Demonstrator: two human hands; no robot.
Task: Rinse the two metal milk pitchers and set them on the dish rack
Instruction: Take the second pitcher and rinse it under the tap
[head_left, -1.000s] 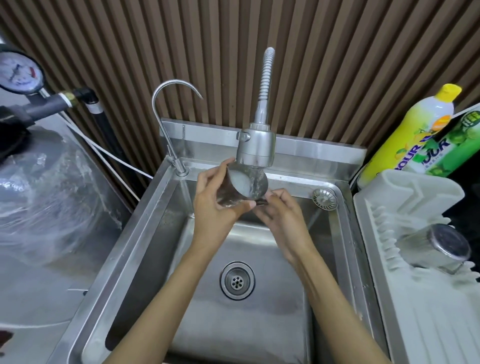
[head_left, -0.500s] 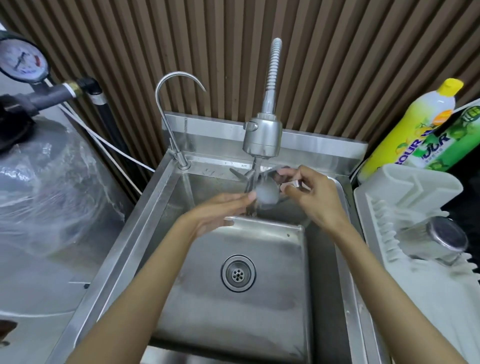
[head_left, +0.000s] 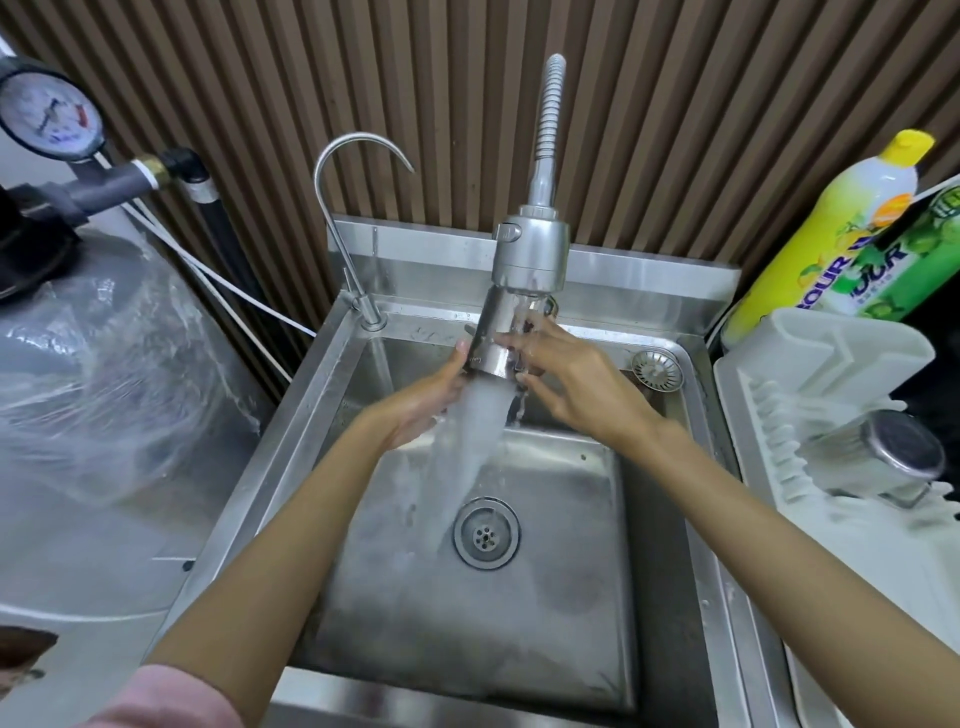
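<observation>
A metal milk pitcher (head_left: 493, 335) is held upside down right under the spray faucet head (head_left: 530, 254), and water pours out of its mouth toward the drain (head_left: 486, 531). My right hand (head_left: 576, 379) grips the pitcher from the right side. My left hand (head_left: 431, 405) touches its lower left edge, fingers in the stream. A second metal pitcher (head_left: 878, 460) lies on its side on the white dish rack (head_left: 810, 374) at the right.
The steel sink (head_left: 519, 623) fills the middle. A thin gooseneck tap (head_left: 343, 208) stands at its back left, a strainer plug (head_left: 655, 369) at back right. Yellow and green soap bottles (head_left: 831, 234) stand behind the rack. A plastic-wrapped tank with a pressure gauge (head_left: 49, 117) is on the left.
The pitcher has been turned mouth down under the faucet head and water now gushes out of it. My left hand shifted from in front of it to its lower left edge.
</observation>
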